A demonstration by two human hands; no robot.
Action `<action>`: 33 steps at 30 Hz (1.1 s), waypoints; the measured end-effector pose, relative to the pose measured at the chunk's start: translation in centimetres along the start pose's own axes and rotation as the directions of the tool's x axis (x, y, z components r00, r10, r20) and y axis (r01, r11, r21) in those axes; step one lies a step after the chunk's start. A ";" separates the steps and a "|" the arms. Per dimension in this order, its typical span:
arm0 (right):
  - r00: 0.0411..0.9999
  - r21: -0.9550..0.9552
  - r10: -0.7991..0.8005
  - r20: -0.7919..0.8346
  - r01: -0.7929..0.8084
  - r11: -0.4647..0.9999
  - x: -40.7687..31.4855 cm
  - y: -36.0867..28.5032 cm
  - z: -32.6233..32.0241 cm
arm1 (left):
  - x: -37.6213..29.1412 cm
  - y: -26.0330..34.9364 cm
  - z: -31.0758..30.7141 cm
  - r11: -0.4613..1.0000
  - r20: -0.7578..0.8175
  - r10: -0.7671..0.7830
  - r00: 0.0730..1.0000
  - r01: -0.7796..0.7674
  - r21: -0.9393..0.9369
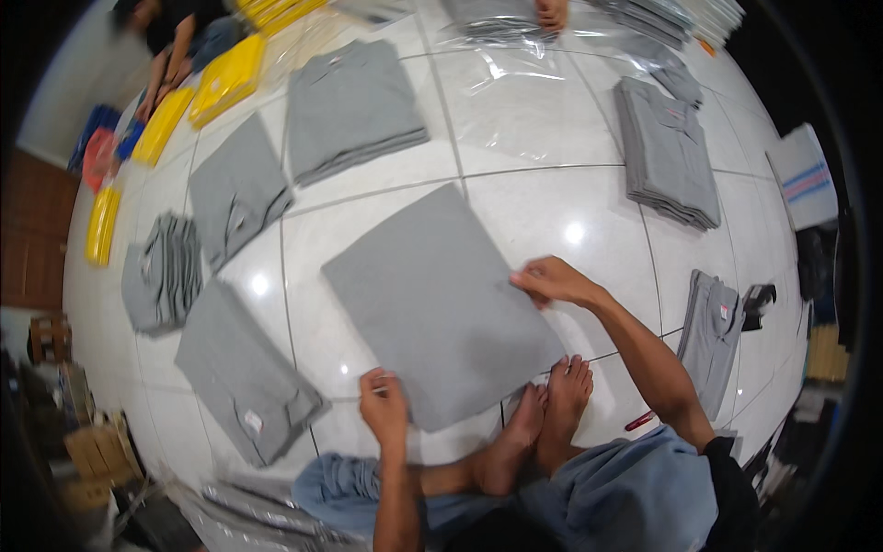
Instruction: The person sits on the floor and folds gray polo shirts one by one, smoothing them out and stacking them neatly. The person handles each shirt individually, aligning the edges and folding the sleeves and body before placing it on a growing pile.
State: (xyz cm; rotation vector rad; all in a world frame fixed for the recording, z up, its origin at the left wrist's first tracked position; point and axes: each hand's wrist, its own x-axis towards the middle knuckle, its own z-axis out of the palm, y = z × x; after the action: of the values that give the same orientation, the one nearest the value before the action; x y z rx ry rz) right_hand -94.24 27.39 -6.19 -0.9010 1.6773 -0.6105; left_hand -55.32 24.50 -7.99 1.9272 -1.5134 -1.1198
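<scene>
A folded grey shirt (441, 310) lies flat on the tiled floor in front of my feet, its smooth side up and turned at an angle. My right hand (555, 281) pinches its right edge between thumb and fingers. Beside the lower left edge is my left hand (384, 407), fingers curled; whether it grips the cloth is hard to see. Left of that hand rests a stack of folded grey shirts (245, 372) with a white label at the collar.
More grey shirt stacks lie at left (162, 276), upper left (355, 110) and right (668, 152). A clear plastic bag (510, 103) is spread near another person's hand (552, 14). Yellow packed garments (227, 79) lie by a second person. A red pen-like object (639, 421) is near my knee.
</scene>
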 end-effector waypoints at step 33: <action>0.564 -0.334 -0.340 -0.753 0.118 0.935 19.1 -8.6 4.7 | 19.9 7.9 4.1 0.987 -0.435 -0.129 0.891 0.157 0.031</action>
State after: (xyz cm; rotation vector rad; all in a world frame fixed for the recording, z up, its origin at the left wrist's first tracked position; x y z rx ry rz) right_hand -89.97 7.07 -11.71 -1.1271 2.5254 -1.1336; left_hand -61.82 3.93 -10.82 2.1809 -1.1907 -0.6365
